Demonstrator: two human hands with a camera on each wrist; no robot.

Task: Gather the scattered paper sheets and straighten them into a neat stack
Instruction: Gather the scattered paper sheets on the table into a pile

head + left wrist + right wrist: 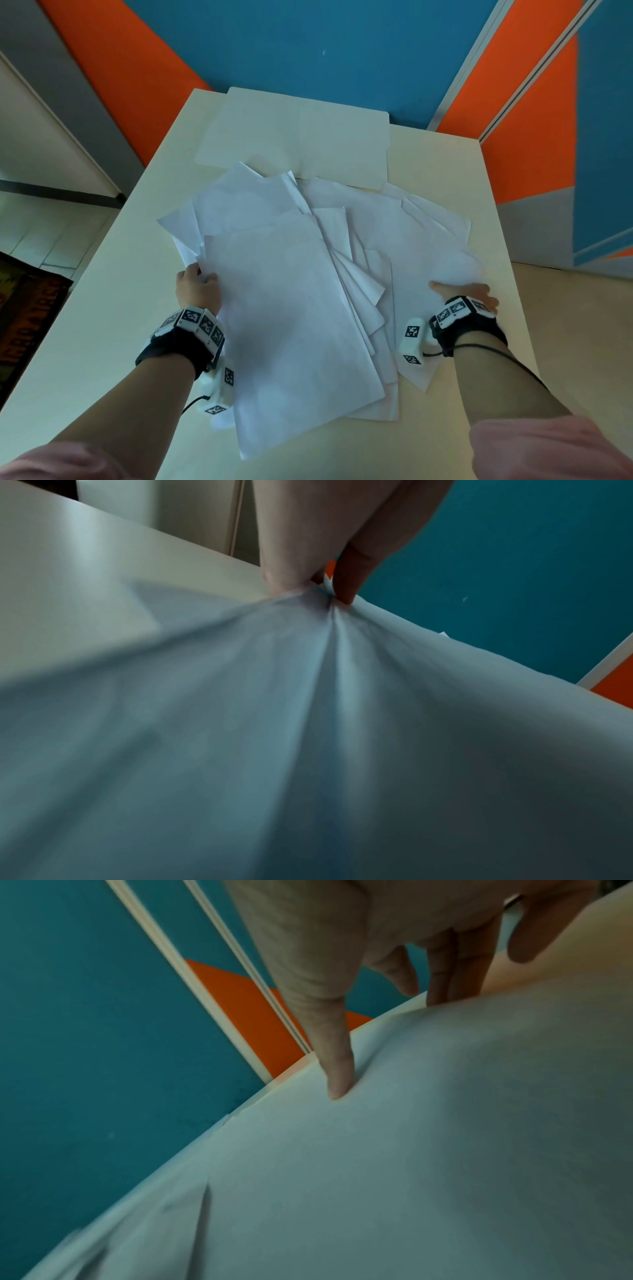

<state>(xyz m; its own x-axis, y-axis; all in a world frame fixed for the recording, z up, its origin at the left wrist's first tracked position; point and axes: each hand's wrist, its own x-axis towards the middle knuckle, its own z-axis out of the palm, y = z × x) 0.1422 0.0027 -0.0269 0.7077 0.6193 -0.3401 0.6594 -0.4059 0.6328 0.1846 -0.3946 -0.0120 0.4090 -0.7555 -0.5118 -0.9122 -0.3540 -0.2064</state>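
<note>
Several white paper sheets (291, 291) lie fanned and overlapping in the middle of the pale table (102, 325). My left hand (197, 284) grips the left edge of the nearest sheets. In the left wrist view its thumb and a finger (346, 582) pinch the paper (308, 723) into radiating creases. My right hand (469, 293) is at the right edge of the pile. Its thumb (335, 1074) lies straight on top of a sheet (411, 1150), and its straight fingers (445, 982) disappear behind the paper's edge.
An open cream folder (291, 137) lies flat at the table's far end, partly under the sheets. The table's right edge runs close to my right hand. Blue and orange wall panels (308, 44) stand behind the table.
</note>
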